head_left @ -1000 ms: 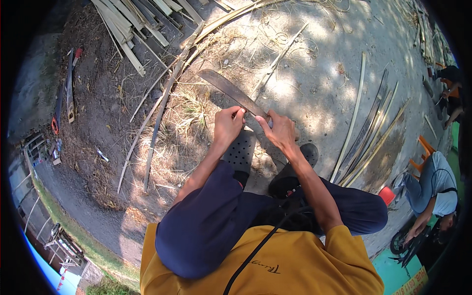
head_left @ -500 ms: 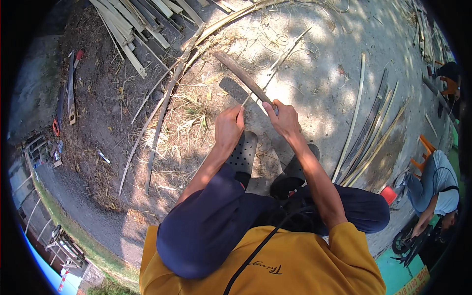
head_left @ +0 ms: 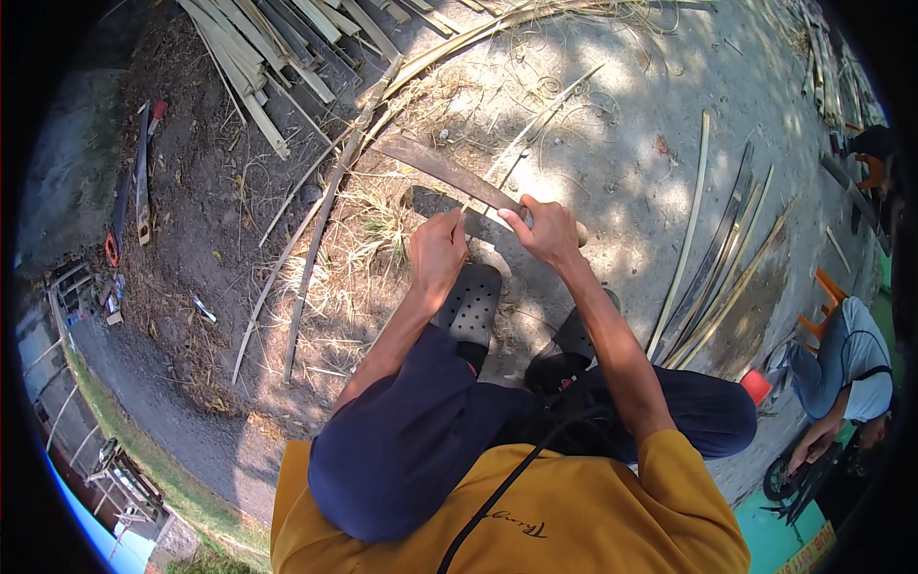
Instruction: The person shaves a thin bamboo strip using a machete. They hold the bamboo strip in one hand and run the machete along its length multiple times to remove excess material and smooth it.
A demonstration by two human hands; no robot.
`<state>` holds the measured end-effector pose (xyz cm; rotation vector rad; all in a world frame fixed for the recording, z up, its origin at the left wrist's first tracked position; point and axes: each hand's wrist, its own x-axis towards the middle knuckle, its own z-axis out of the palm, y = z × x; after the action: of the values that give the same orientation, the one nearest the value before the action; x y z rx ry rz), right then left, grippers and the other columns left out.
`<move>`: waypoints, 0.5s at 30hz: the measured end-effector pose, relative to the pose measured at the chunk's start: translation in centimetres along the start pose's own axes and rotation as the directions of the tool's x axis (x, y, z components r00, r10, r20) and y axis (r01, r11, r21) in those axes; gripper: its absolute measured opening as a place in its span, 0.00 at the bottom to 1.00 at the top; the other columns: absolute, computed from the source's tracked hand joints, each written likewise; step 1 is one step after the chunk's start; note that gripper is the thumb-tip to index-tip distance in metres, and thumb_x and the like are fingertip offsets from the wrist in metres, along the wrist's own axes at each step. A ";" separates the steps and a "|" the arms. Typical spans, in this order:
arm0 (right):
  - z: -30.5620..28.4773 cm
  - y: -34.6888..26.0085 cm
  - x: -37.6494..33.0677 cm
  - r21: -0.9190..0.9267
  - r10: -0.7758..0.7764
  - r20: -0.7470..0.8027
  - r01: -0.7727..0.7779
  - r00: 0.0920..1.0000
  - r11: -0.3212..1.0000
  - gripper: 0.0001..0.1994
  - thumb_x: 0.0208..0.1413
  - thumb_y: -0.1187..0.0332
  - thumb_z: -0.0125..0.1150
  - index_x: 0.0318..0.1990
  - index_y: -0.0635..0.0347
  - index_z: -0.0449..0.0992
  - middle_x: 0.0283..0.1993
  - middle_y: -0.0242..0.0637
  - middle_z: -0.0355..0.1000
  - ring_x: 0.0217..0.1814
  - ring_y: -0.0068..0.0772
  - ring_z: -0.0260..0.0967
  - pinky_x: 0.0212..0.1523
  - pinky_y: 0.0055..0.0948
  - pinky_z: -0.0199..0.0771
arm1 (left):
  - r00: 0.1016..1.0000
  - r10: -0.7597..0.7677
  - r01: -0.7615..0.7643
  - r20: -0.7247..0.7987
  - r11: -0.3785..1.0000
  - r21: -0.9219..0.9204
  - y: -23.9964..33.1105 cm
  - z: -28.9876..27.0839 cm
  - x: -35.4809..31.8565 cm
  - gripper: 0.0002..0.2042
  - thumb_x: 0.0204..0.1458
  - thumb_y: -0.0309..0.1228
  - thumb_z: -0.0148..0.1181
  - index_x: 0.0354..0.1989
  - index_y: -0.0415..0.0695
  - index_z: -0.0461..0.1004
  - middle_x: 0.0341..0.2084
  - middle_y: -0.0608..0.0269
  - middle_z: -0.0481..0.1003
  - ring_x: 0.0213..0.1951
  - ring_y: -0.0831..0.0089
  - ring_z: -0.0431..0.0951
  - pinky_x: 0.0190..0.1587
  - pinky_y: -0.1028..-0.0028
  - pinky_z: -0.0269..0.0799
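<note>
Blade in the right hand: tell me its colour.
The blade is dull brown; the head view shows it best.

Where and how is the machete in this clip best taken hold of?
The machete is probably best gripped by its handle, coming from the person's right and wrapping around it, much as the right hand does. The long, flat blade points away to the upper left, while the handle's end shows just past the hand, so that side should keep the grip clear of the blade.
</note>
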<state>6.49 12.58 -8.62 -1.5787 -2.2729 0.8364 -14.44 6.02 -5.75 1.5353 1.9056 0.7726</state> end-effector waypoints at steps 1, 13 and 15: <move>-0.2 -0.1 -0.1 -0.001 0.000 -0.003 0.000 1.000 1.000 0.30 0.64 0.37 0.57 0.36 0.61 0.80 0.16 0.47 0.69 0.24 0.55 0.75 0.29 0.48 0.71 | 1.000 0.003 -0.003 -0.001 1.000 0.000 -0.1 0.1 0.0 0.08 0.62 0.27 0.58 0.30 0.37 0.74 0.23 0.45 0.73 0.26 0.43 0.75 0.31 0.51 0.69; -0.8 -1.4 -1.7 0.085 0.124 0.083 -0.131 0.989 0.988 0.33 0.63 0.34 0.56 0.37 0.63 0.82 0.20 0.50 0.75 0.29 0.59 0.79 0.33 0.52 0.75 | 0.992 0.123 -0.123 -0.033 0.992 0.002 0.4 -0.2 -0.5 0.06 0.61 0.25 0.57 0.32 0.37 0.74 0.24 0.45 0.73 0.26 0.45 0.75 0.32 0.52 0.70; -2.3 0.5 0.7 0.043 0.270 0.077 -0.273 0.960 0.961 0.33 0.65 0.36 0.55 0.33 0.64 0.80 0.20 0.51 0.74 0.27 0.57 0.78 0.33 0.51 0.74 | 0.995 0.092 -0.092 -0.037 0.996 -0.002 0.3 -0.2 -1.5 0.05 0.61 0.25 0.58 0.33 0.37 0.75 0.23 0.45 0.73 0.26 0.45 0.75 0.31 0.52 0.69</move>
<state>7.75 14.04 -7.16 -1.8932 -2.0876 1.0253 -14.12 4.59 -5.24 1.6272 1.8696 0.8492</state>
